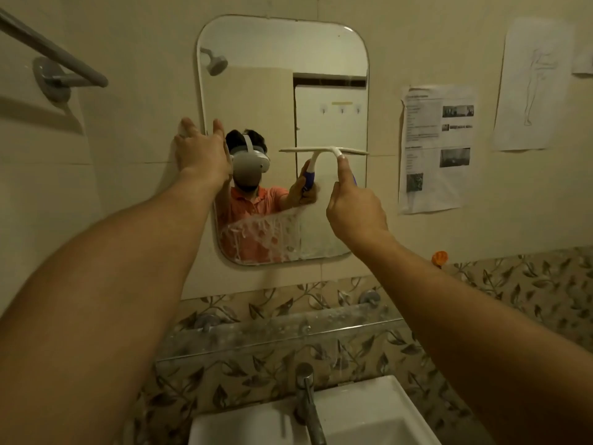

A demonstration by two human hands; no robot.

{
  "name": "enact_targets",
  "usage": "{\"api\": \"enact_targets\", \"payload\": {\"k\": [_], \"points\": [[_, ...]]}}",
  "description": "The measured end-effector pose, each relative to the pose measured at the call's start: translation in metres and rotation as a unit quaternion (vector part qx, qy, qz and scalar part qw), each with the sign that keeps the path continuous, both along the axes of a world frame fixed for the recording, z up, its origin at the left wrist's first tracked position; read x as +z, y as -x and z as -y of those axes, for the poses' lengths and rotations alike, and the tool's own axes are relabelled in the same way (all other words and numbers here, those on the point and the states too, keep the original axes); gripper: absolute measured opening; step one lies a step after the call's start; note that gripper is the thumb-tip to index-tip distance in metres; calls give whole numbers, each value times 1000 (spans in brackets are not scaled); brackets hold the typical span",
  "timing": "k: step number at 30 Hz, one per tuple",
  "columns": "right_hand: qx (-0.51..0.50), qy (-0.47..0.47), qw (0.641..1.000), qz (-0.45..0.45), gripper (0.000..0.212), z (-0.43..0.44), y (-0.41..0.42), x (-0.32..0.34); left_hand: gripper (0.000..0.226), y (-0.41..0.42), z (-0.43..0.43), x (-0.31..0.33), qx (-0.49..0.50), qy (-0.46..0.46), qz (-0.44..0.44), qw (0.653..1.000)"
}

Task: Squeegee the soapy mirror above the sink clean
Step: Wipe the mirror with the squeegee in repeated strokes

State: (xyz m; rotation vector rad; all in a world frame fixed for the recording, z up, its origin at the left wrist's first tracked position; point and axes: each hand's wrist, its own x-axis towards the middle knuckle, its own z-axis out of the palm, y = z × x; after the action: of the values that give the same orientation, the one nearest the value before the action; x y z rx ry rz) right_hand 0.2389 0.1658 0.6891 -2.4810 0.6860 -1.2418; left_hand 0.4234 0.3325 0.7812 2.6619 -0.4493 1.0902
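Over the sink [369,409], the left hand [200,149] lies flat, fingers straight, against the mirror's [282,53] left edge. The right hand [354,210] grips the squeegee [321,150] by its handle, blade level against the mirror's right edge. The tool looks light and stiff, probably slippery when wet. Suds [272,236] cling near the bottom edge.

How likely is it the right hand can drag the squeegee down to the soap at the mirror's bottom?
Probably yes: the right hand holds the squeegee on the mirror above the soap, only glass between.
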Motion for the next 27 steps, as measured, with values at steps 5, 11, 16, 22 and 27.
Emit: {"api": "enact_targets", "payload": {"k": [5, 11, 16, 22, 27], "points": [[6, -24, 999, -24, 68, 3, 6, -42, 105, 7, -2, 0, -2, 7, -19, 1000], [13, -27, 999, -42, 71, 0, 11, -82, 100, 10, 0, -1, 8, 8, -15, 1000], [12, -30, 998, -50, 75, -4, 12, -107, 104, 10, -2, -2, 9, 4, -8, 1000], [5, -22, 998, -64, 78, -5, 15, -123, 108, 9, -2, -1, 13, -10, -6, 1000], [2, -39, 996, -79, 78, -7, 20, -138, 109, 8, -2, -1, 13, -13, -16, 1000]]}}
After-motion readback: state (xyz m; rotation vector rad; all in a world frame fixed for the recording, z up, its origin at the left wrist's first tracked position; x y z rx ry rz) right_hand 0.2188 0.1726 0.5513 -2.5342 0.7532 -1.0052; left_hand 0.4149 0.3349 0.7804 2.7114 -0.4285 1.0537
